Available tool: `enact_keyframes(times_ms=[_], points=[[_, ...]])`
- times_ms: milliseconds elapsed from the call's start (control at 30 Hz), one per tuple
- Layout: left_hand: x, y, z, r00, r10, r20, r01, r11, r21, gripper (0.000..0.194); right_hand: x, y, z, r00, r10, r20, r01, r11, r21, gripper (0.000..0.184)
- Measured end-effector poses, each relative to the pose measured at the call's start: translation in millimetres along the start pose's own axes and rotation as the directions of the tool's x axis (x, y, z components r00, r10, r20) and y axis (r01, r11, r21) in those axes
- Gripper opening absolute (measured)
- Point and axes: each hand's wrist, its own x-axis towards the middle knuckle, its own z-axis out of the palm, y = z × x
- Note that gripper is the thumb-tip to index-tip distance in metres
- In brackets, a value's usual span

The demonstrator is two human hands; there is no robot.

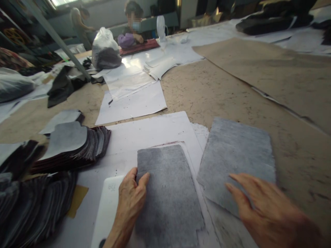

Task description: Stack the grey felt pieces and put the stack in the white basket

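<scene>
A grey fabric panel (165, 196) with a notched lower right corner lies on white paper before me. My left hand (133, 193) grips its left edge, the thumb on top and the other fingers at the side, partly hidden. To the right, a second grey fabric panel (240, 148) lies at an angle. Over its lower part is my right hand (266, 206), somewhat blurred, with thumb and forefinger apart and nothing between them. Whether it touches the panel I cannot tell. Beneath my left wrist is a white plate (107, 199) with handwritten marks.
Stacks of dark cut pieces (95, 144) and curved layered pieces (38, 206) stand at left. White sheets (134, 103) and a large brown sheet (258, 62) cover parts of the table. A slanted pole (59, 41) rises behind. A co-worker (131, 31) sits across the table; another person (77, 26) is farther back.
</scene>
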Motion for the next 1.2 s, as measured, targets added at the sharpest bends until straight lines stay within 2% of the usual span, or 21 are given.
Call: enact_keyframes(times_ms=[100,200,300,367,433,500,533,567,667,700,767,833,867,900,933,967,1000,1067,1100,1167,1200], points=[[-3,1,-0.9,1.000,-0.007,0.012,0.006,1.000,0.013,0.021,5,-40,17,0.998,0.030,0.051,-0.036,0.991,0.126,0.020],[-4,0,0.0,0.999,-0.041,0.025,0.042,0.998,-0.049,0.020,16,-70,33,0.966,0.175,0.192,-0.192,0.979,0.071,0.013],[-6,-3,3.4,0.998,-0.055,-0.008,0.054,0.994,-0.094,0.019,32,-88,41,0.858,0.343,0.383,-0.350,0.935,-0.053,0.020],[-7,-4,6.0,0.997,-0.069,-0.047,0.062,0.990,-0.129,0.020,43,-92,42,0.780,0.422,0.463,-0.427,0.899,-0.099,0.026],[-7,-6,8.0,0.994,-0.095,-0.060,0.083,0.981,-0.177,0.022,50,-92,42,0.715,0.469,0.519,-0.489,0.865,-0.107,0.030],[-7,-7,8.8,0.993,-0.106,-0.058,0.092,0.973,-0.214,0.023,53,-90,42,0.669,0.469,0.576,-0.507,0.855,-0.107,0.025],[-7,-8,8.8,0.993,-0.110,-0.053,0.095,0.969,-0.229,0.023,52,-89,42,0.668,0.454,0.590,-0.496,0.862,-0.102,0.020],[-7,-8,8.7,0.992,-0.115,-0.050,0.100,0.965,-0.244,0.023,50,-89,43,0.695,0.429,0.577,-0.474,0.877,-0.081,0.015],[-9,-9,8.8,0.991,-0.129,-0.044,0.113,0.958,-0.265,0.022,38,-90,49,0.863,0.326,0.386,-0.381,0.922,0.074,0.013],[-11,-8,9.2,0.991,-0.114,-0.072,0.094,0.967,-0.235,0.021,34,-91,50,0.896,0.307,0.321,-0.362,0.923,0.129,0.016],[-16,-7,10.5,0.981,0.021,-0.190,-0.042,0.993,-0.111,0.017,26,-92,53,0.895,0.328,0.303,-0.397,0.895,0.202,0.024],[-19,-5,11.0,0.928,0.221,-0.300,-0.223,0.974,0.028,0.014,22,-92,54,0.822,0.394,0.411,-0.527,0.799,0.289,0.031],[-20,-4,10.4,0.910,0.263,-0.320,-0.257,0.964,0.063,0.014,21,-91,54,0.775,0.415,0.476,-0.600,0.720,0.349,0.032],[-19,-3,9.0,0.926,0.234,-0.297,-0.232,0.972,0.043,0.014,20,-89,54,0.733,0.422,0.534,-0.662,0.625,0.414,0.031],[-18,-2,6.8,0.961,0.144,-0.236,-0.154,0.988,-0.027,0.018,19,-87,53,0.700,0.422,0.577,-0.707,0.525,0.474,0.030],[-17,-1,4.0,0.990,0.028,-0.140,-0.044,0.992,-0.118,0.024,18,-84,53,0.674,0.422,0.606,-0.737,0.434,0.517,0.028],[-15,1,0.9,0.997,-0.069,-0.031,0.061,0.976,-0.209,0.031,17,-82,52,0.653,0.426,0.626,-0.757,0.358,0.546,0.028],[-13,3,-4.6,0.979,-0.143,0.148,0.191,0.900,-0.392,0.037,17,-78,50,0.613,0.432,0.662,-0.783,0.216,0.584,0.028],[-13,4,-6.4,0.971,-0.148,0.190,0.223,0.851,-0.476,0.037,17,-76,48,0.591,0.424,0.686,-0.790,0.135,0.598,0.030],[-15,5,-7.4,0.960,-0.168,0.223,0.271,0.754,-0.598,0.038,19,-74,42,0.540,0.369,0.757,-0.808,-0.025,0.589,0.035],[-16,4,-6.8,0.962,-0.174,0.211,0.270,0.727,-0.632,0.038,19,-73,39,0.518,0.324,0.791,-0.823,-0.064,0.565,0.036]])
